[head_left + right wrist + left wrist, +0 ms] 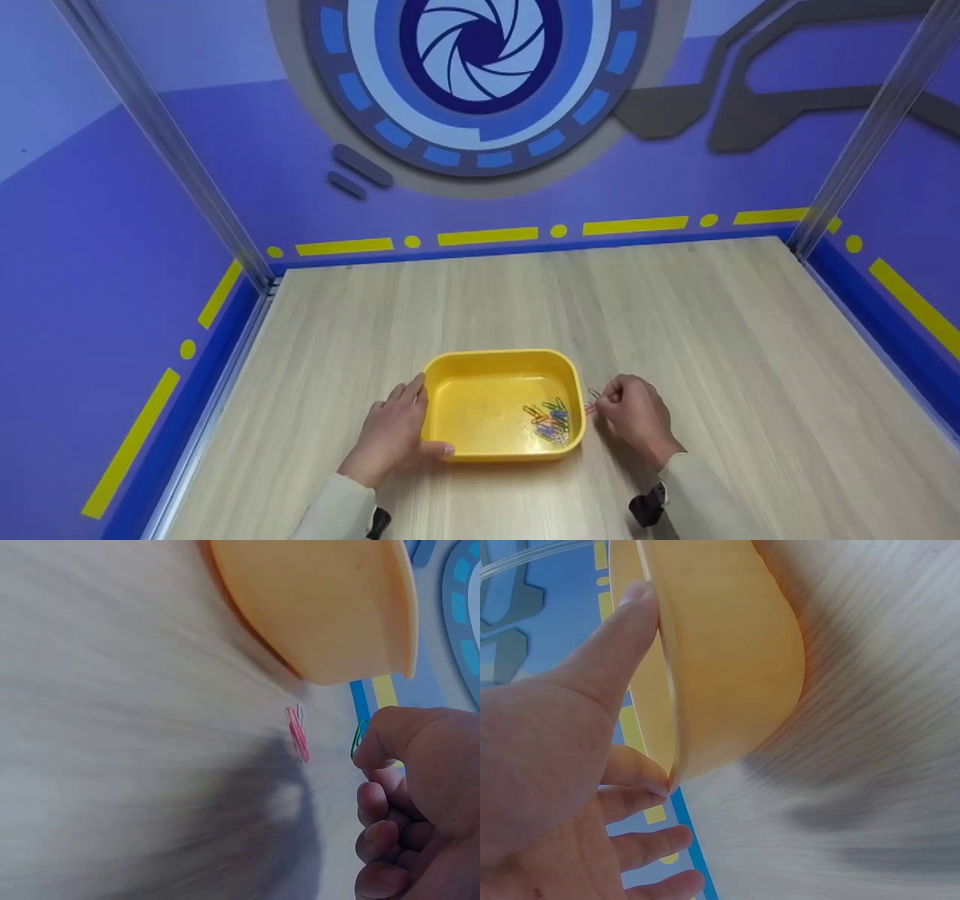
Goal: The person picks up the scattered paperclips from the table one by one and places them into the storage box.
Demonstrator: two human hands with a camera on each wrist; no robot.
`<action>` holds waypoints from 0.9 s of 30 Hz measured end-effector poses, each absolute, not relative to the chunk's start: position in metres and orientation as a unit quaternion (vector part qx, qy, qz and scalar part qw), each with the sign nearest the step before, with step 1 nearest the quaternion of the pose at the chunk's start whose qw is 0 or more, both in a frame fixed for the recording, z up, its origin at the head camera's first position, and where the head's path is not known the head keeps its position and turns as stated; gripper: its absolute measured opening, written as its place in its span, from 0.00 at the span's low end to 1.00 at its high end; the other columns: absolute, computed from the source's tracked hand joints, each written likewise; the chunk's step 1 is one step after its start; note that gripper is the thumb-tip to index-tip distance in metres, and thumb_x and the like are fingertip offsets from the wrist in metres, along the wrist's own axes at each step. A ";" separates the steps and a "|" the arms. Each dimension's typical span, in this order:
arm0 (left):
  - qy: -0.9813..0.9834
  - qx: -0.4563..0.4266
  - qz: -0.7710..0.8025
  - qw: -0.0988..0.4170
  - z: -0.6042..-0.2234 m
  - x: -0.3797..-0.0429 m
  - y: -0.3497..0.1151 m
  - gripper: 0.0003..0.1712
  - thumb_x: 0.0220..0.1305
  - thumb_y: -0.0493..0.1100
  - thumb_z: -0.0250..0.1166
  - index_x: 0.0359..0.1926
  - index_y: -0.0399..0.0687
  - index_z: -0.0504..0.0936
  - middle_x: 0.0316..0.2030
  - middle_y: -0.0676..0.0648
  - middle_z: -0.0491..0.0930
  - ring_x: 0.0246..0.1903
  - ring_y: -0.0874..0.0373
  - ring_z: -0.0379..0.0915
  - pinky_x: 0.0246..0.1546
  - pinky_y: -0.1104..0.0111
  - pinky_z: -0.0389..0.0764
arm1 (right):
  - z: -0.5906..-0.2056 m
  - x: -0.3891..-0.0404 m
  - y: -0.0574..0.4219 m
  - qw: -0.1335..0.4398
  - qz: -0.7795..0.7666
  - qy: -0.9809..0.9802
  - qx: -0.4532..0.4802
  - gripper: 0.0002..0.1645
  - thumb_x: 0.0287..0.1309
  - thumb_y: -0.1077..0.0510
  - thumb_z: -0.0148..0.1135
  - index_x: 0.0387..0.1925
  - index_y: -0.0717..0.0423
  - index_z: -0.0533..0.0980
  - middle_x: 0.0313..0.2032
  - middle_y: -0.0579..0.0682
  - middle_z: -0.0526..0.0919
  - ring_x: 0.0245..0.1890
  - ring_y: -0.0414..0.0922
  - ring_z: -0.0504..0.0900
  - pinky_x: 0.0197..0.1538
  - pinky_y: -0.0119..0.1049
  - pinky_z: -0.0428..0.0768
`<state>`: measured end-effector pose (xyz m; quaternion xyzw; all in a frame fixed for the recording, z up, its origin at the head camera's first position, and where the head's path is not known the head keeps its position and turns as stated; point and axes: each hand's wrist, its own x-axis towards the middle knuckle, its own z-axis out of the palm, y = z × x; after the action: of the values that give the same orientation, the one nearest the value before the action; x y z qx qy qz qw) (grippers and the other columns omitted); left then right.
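A yellow plastic tray (480,456) stands on the table with several coloured paper clips (551,424) in its right part. My left hand (394,431) holds the tray's left end, thumb along the near side and fingers at the left wall. In the left wrist view the thumb (630,615) lies on the rim and the other fingers are spread. My right hand (636,416), just right of the tray, pinches a green paper clip (358,736) between thumb and index finger, the other fingers curled. Below that hand a pink paper clip (298,736) lies beside a whitish paper clip (301,714).
The wooden table (337,315) is enclosed by a purple-blue printed back wall (225,150) and side walls. Metal posts (172,142) rise at the rear corners. A dark wrist device (647,506) shows below the right sleeve.
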<state>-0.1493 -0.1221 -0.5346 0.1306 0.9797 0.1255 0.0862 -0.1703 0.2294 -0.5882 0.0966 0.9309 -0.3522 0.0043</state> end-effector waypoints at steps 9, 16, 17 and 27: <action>0.980 0.118 0.131 0.093 -0.536 -0.150 -0.121 0.62 0.42 0.66 0.74 0.71 0.38 0.59 0.70 0.41 0.61 0.64 0.45 0.63 0.56 0.48 0.71 | -0.581 -0.168 0.226 -0.011 -0.359 0.929 0.091 0.03 0.49 0.62 0.63 0.24 0.53 0.76 0.24 0.46 0.76 0.25 0.41 0.71 0.25 0.31 0.67; 0.979 0.114 0.141 0.097 -0.535 -0.150 -0.121 0.63 0.42 0.65 0.75 0.72 0.39 0.59 0.70 0.41 0.61 0.64 0.45 0.62 0.58 0.48 0.70 | -0.578 -0.166 0.225 -0.030 -0.366 0.926 0.088 0.03 0.48 0.61 0.63 0.24 0.52 0.76 0.25 0.45 0.75 0.26 0.41 0.71 0.27 0.30 0.66; 0.979 0.115 0.141 0.097 -0.534 -0.150 -0.121 0.63 0.42 0.65 0.75 0.72 0.39 0.59 0.70 0.41 0.61 0.64 0.45 0.62 0.58 0.48 0.70 | -0.577 -0.165 0.225 -0.034 -0.367 0.926 0.086 0.03 0.48 0.61 0.63 0.24 0.52 0.76 0.25 0.45 0.75 0.26 0.41 0.70 0.27 0.29 0.66; 0.979 0.124 0.129 0.094 -0.533 -0.150 -0.121 0.61 0.43 0.66 0.74 0.71 0.37 0.60 0.70 0.41 0.61 0.63 0.45 0.63 0.56 0.47 0.71 | -0.571 -0.161 0.223 -0.058 -0.393 0.915 0.078 0.02 0.49 0.61 0.62 0.25 0.53 0.76 0.26 0.45 0.76 0.26 0.40 0.69 0.25 0.27 0.66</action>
<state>-0.1497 -0.1208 -0.5328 0.1240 0.9794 0.1286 0.0936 -0.1614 0.2230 -0.5708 0.0778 0.9145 -0.3927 -0.0583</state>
